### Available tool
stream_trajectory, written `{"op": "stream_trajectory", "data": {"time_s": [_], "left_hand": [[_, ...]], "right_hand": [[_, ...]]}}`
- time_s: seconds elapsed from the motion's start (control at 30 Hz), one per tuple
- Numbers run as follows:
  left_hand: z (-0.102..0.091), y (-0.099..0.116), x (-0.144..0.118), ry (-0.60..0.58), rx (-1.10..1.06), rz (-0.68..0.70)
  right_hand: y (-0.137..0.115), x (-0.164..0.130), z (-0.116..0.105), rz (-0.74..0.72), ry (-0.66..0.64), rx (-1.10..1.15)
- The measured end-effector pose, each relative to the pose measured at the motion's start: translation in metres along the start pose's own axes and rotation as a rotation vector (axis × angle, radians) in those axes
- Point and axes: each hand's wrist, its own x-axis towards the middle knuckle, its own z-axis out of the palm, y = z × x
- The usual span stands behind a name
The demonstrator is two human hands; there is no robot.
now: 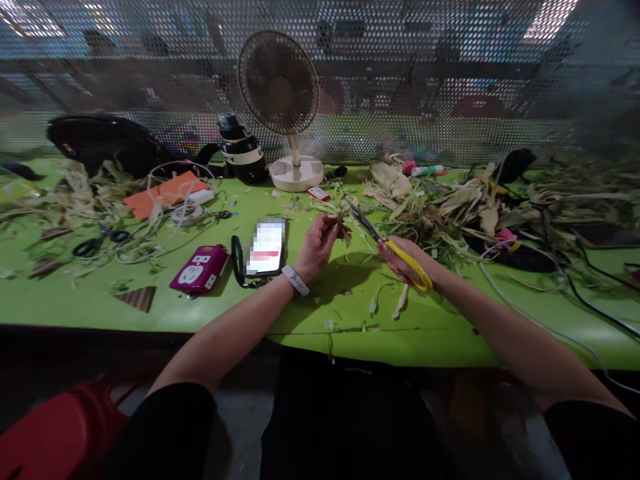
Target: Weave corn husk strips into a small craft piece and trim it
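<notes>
Head view showed the left hand (320,243) pinching a small husk piece (343,212) above the green table (75,300), while the right hand (403,260) gripped yellow-handled scissors (387,245), blades touching it.

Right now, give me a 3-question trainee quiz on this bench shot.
1. Which of the hands grips the yellow-handled scissors?
2. True or false: the desk fan stands at the near edge of the green table.
3. What lies directly left of the phone: A) magenta power strip, B) orange card, C) black scissors?

Key: 1. The right hand; the left hand pinches a small plant piece. 2. False; it stands at the far side. 3. A.
</notes>
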Motion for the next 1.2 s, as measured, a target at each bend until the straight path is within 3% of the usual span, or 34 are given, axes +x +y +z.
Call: {"op": "stream_trajectory", "data": {"time_s": [0.37,0.53,0.67,0.73,0.8,0.97,1.03,1.2], "left_hand": [[0.0,0.0,0.0,0.033,-0.026,-0.055],[0.001,0.008,0.0,0.042,-0.099,-0.132],[0.002,0.014,-0.003,0.023,-0.128,-0.181],[0.003,0.016,-0.004,-0.001,-0.131,-0.207],[0.004,0.016,-0.005,-0.026,-0.142,-0.227],[0.009,0.016,-0.011,-0.148,-0.205,-0.274],[0.012,0.016,-0.014,-0.211,-0.223,-0.291],[0.018,0.018,-0.02,-0.269,-0.224,-0.295]], "right_hand": [[0.003,0.003,0.001,0.007,0.094,-0.095],[0.016,0.015,-0.007,0.058,0.221,-0.465],[0.018,0.016,-0.009,0.117,0.148,-0.803],[0.017,0.012,-0.007,0.024,0.099,-0.886],[0.014,0.007,-0.006,-0.115,0.137,-0.904],[0.012,0.001,-0.005,-0.51,0.437,-0.706],[0.012,0.002,-0.003,-0.557,0.473,-0.66],[0.015,0.007,0.004,-0.598,0.423,-0.69]]}}
